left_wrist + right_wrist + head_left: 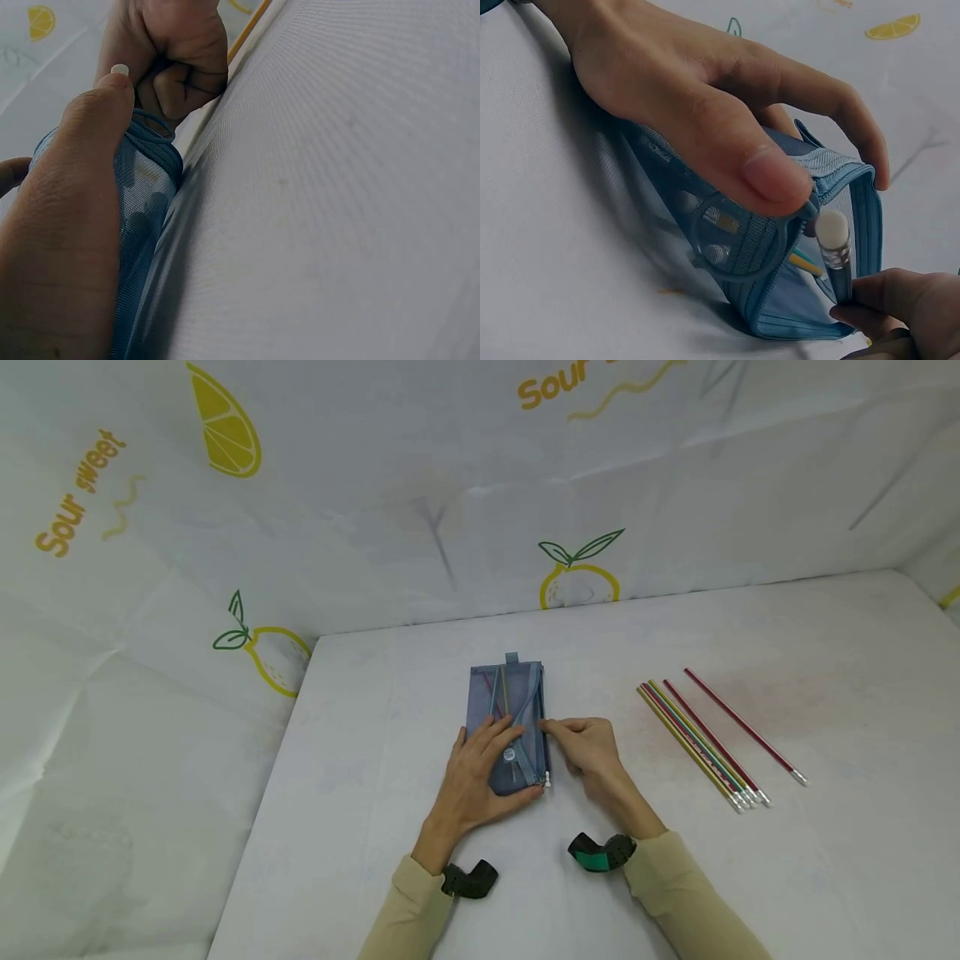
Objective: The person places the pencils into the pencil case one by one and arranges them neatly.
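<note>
We see a white tabletop walled by pale, lemon-printed sheeting, with loose pencils lying on its right side. Near the middle of that surface lies the blue mesh pouch; our left hand spreads over it, while our right hand pinches a white-tipped pencil at its opening.

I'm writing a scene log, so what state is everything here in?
Blue mesh pencil case, unzipped, mouth gaping
Pencils inside, visible through the mesh
Pencil at the mouth, white eraser end exposed
Left hand, resting on the case
Right hand, apparently pinching the pencil at the mouth
Grouped pencils, lying together on the table
Rightmost red pencil, lying apart
</note>
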{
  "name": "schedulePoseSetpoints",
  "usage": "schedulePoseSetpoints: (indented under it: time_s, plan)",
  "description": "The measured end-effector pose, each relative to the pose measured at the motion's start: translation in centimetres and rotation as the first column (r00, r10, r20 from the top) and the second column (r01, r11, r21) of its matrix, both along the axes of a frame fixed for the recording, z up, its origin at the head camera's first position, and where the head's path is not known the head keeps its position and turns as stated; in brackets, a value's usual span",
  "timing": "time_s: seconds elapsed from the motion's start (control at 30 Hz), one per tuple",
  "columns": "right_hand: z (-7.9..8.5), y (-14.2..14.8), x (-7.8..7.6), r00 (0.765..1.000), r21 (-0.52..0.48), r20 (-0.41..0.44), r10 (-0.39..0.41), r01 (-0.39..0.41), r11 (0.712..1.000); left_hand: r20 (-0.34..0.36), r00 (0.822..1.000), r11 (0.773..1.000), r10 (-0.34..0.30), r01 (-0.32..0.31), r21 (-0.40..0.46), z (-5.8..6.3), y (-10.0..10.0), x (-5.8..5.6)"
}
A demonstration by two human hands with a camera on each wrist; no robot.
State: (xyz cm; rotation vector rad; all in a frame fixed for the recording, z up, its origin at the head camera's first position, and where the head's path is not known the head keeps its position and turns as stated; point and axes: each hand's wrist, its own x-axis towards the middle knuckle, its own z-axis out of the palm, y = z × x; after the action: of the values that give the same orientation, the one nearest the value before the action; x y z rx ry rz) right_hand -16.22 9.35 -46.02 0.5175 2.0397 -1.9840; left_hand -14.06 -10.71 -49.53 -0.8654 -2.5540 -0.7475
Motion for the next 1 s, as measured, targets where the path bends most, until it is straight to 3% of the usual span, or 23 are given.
schedulePoseSetpoints:
  time_s: [0.6,0.87,1.0]
  plan:
    - [-0.3,-1.4,-1.1,0.996,0.028,-0.082,-0.038,0.04,0.999,0.01,1.0,1.0,0.0,0.0,-0.005,0.0,0.0,-0.1]
    - [0.0,-1.6,-0.7,0.993,0.18,-0.096,0.072,-0.054,0.982,0.016,1.0,1.0,0.007,-0.006,-0.008,0.0,-0.1,0.0]
    - [-0.1,-1.5,-0.5,0.988,0.205,-0.11,0.11,-0.085,0.975,0.014,1.0,1.0,0.005,-0.005,-0.004,-0.1,-0.1,-0.1]
